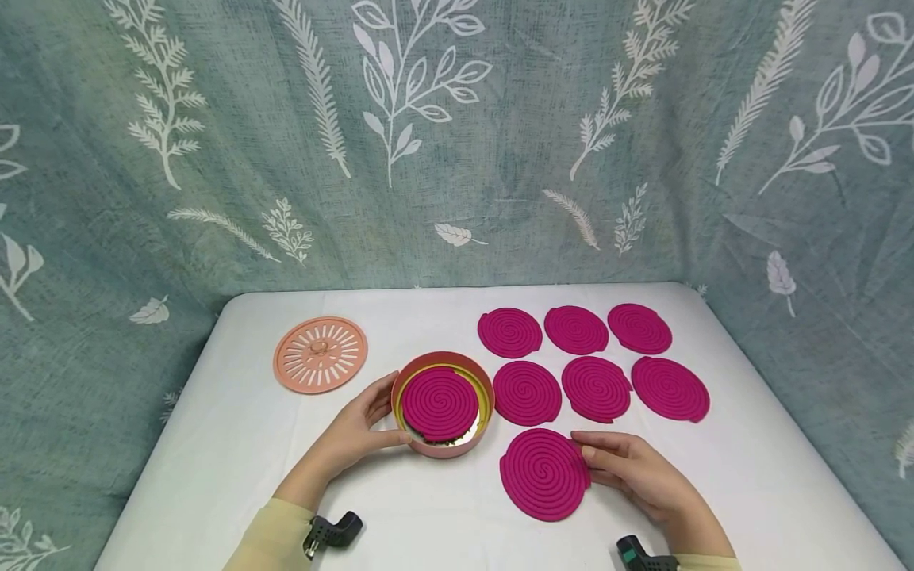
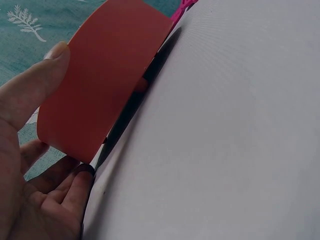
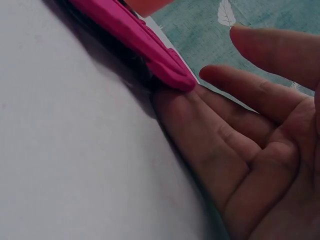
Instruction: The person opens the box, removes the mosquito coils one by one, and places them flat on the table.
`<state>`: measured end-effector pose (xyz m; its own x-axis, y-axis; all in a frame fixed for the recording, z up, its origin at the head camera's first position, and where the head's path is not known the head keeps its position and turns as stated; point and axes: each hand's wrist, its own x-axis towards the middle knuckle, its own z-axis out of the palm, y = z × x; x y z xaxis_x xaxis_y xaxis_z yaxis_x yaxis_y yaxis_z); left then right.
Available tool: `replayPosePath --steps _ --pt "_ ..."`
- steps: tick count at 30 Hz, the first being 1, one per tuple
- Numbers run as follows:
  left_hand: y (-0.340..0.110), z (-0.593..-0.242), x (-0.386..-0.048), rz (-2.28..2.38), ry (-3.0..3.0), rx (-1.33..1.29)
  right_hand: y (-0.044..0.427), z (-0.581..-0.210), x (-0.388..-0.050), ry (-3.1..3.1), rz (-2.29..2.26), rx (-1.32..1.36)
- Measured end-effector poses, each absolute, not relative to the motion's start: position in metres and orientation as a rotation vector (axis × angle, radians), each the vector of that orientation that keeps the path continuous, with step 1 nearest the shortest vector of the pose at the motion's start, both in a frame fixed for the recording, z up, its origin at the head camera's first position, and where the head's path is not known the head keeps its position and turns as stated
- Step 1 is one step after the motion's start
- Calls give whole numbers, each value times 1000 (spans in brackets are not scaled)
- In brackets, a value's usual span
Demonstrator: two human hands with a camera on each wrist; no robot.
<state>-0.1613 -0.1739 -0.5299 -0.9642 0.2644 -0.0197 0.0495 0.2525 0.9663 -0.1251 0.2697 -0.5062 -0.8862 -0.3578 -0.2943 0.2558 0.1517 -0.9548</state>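
Observation:
My left hand (image 1: 360, 432) grips the side of a round salmon-pink mosquito coil holder (image 1: 441, 452), its thumb at the near rim. In the left wrist view the thumb lies on the holder's smooth outer wall (image 2: 107, 70). Inside the holder, a magenta mosquito coil (image 1: 440, 403) sits over a shiny base with a yellow inner ring. My right hand (image 1: 639, 480) is at the right edge of another magenta coil (image 1: 544, 476) on the table. The right wrist view shows fingertips touching that coil's edge (image 3: 172, 75), while the thumb stands apart from it.
Several more magenta coils (image 1: 526, 393) lie in two rows behind the right hand. A slotted salmon-pink lid (image 1: 320, 384) with a small ring handle lies at the back left. White cloth covers the table (image 1: 443, 515), and a green leaf-patterned curtain (image 1: 528, 238) hangs behind it.

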Motion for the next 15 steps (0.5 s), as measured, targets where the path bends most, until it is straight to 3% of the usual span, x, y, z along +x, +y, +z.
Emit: replayPosePath --steps 15 --pt "-174 -529 -161 1798 2343 292 283 -501 -125 1949 -1828 -115"
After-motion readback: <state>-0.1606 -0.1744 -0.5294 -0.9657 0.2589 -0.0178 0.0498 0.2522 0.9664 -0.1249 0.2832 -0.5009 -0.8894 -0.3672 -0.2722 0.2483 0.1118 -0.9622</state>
